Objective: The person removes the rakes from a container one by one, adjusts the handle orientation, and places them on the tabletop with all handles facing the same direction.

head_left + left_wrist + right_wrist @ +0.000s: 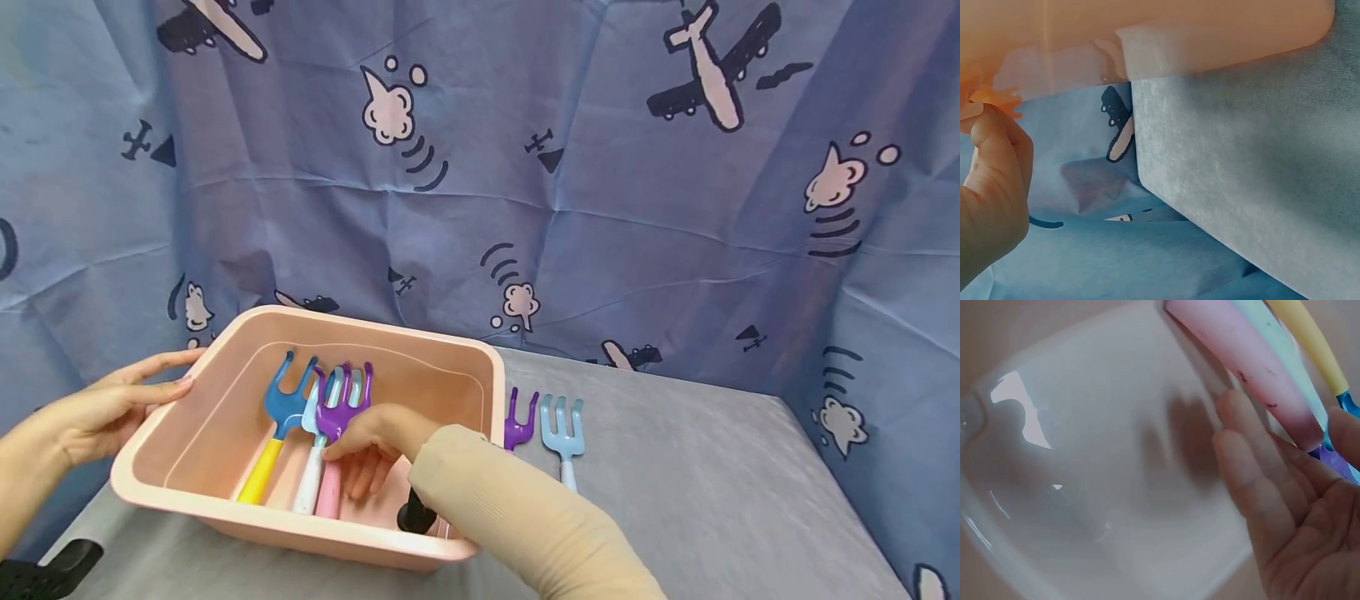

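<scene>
A peach plastic basin (442, 354) stands tilted on the left of the table. My left hand (112, 408) grips its left rim, thumb on the rim and some fingers hidden behind the wall. Inside the basin, my right hand (378, 450) pinches a purple hand fork (337, 417) with a pink handle (1254, 369) near its neck; the other fingers hang loose over the basin floor. That fork overlaps a light blue hand fork (309, 475) with a white handle. To their left lies a blue hand fork (285, 408) with a yellow handle.
On the grey table (697, 467), right of the basin, lie another purple hand fork (519, 425), partly hidden by the basin, and another light blue hand fork (564, 433). A blue curtain (465, 208) with airplane prints hangs behind and at both sides.
</scene>
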`<state>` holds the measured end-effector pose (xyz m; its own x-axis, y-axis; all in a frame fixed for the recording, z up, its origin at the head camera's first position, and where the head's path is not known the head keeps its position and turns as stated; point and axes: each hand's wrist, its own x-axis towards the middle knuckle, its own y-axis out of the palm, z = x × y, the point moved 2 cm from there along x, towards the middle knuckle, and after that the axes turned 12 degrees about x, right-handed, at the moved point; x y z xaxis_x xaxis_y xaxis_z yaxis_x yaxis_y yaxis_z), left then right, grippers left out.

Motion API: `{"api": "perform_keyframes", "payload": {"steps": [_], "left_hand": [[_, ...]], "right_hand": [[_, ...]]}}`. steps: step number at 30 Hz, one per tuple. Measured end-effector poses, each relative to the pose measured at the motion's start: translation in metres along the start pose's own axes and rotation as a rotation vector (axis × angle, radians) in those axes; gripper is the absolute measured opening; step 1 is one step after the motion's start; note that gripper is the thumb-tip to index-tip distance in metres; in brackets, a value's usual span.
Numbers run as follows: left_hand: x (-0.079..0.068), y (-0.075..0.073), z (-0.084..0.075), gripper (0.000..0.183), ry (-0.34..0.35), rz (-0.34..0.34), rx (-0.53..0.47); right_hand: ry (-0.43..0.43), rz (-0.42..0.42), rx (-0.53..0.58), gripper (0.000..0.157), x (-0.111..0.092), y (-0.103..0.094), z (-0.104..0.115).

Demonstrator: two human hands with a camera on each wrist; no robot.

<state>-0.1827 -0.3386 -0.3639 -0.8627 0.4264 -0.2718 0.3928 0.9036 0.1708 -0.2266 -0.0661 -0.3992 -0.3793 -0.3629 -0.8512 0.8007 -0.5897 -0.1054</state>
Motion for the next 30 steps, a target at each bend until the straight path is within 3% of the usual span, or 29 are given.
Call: {"api": "perform_keyframes", "payload": {"steps": [4, 11, 16, 27, 30], "left_hand": [[-0.0002, 0.0028, -0.0007, 0.039, 0.003, 0.042, -0.018], [0.0008, -0.0018, 0.0003, 0.039, -0.005, 0.017, 0.002], [0.0001, -0.0049, -0.0006, 0.04, 0.011, 0.046, 0.004], [-0.0009, -0.0061, -0.0014, 0.04, 0.022, 0.037, -0.007], [0.0013, -0.0051, 0.0005, 0.04, 0.025, 0.049, -0.015]], "right_hand": [[0.024, 0.008, 0.024, 0.048, 0.001, 0.0006, -0.0025], [0.006, -0.001, -0.01, 0.046, 0.0017, 0.0012, -0.0002], [-0.022, -0.023, -0.068, 0.043, -0.0015, 0.0005, 0.0043], [-0.084, -0.153, -0.203, 0.038, -0.0034, 0.0091, 0.0027], [-0.081, -0.184, -0.193, 0.037, -0.002, 0.0098, 0.0]]}}
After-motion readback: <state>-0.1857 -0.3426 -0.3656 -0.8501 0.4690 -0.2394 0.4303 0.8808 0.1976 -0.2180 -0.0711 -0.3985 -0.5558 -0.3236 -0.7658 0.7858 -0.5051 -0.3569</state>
